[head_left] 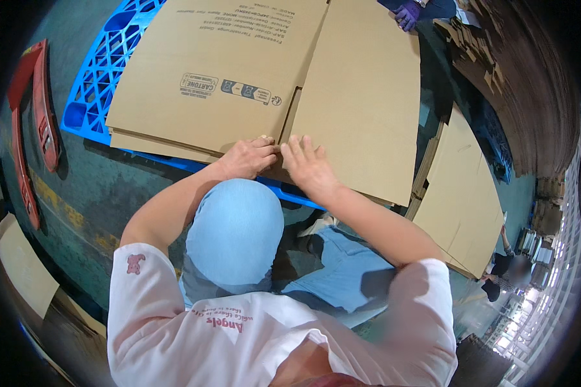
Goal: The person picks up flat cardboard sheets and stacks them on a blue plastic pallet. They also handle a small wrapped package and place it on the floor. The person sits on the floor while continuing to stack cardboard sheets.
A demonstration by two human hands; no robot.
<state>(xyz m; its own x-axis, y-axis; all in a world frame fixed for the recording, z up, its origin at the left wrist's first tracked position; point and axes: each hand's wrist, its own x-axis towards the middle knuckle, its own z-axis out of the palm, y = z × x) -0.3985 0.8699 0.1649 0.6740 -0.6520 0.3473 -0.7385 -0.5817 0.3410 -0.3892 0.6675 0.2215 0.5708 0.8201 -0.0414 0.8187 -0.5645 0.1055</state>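
Observation:
Large flat brown carton blanks (206, 45) lie stacked in front of me, with printing on the left panel. A narrow slot (290, 116) divides that panel from the plain right panel (361, 109). My left hand (248, 157) is at the near end of the slot, fingers curled and pinched together. Right beside it, my right hand (308, 166) bends its fingers down against the cardboard at the slot's right edge. The fingertips of both hands nearly meet. Whatever is pinched between them is too small or hidden to make out.
Beneath the stack sits a blue plastic pallet (97, 84). Red forks (42, 109) of a pallet truck rest on the floor at left. More cardboard (465, 193) stands at right. A purple-gloved hand (407, 14) of another person shows at the far edge; another person (507, 271) is farther right.

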